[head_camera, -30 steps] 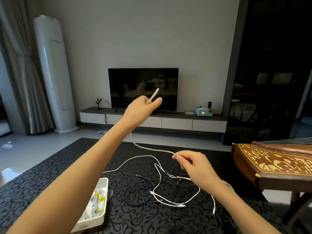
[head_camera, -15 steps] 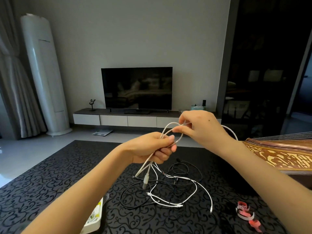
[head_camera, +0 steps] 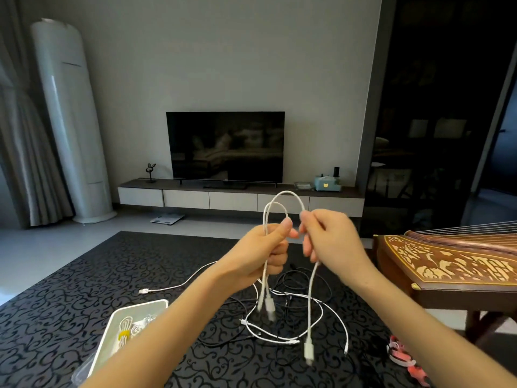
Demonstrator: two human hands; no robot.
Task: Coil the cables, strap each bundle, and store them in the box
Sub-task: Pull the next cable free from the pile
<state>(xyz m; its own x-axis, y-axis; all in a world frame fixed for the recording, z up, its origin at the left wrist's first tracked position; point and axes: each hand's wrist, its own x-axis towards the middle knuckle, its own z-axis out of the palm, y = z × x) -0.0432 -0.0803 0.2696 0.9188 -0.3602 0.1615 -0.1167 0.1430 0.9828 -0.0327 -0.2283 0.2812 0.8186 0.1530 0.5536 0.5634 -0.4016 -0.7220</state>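
Observation:
My left hand (head_camera: 261, 252) grips a white cable (head_camera: 291, 196) folded into loops that arch above both hands. My right hand (head_camera: 328, 238) pinches the same cable just to the right; one end with a white plug (head_camera: 308, 350) dangles below it. Two more plug ends (head_camera: 267, 303) hang under my left hand. A tangle of white and black cables (head_camera: 296, 312) lies on the table beneath. The white box (head_camera: 140, 309) sits at the lower left, holding a coiled cable with a yellow strap (head_camera: 124, 336). Pink straps (head_camera: 402, 357) lie at the lower right.
The table carries a black patterned cloth (head_camera: 84, 289). A wooden zither (head_camera: 453, 261) stands at the right edge. One loose white cable end (head_camera: 144, 291) lies left of the tangle. Beyond are a TV (head_camera: 225, 147) on a low cabinet and a tall white air conditioner (head_camera: 70, 121).
The loops now rise higher above both hands. My right hand has dropped to the left hand's level, pinching the cable beside it, and one plug end now hangs free below it.

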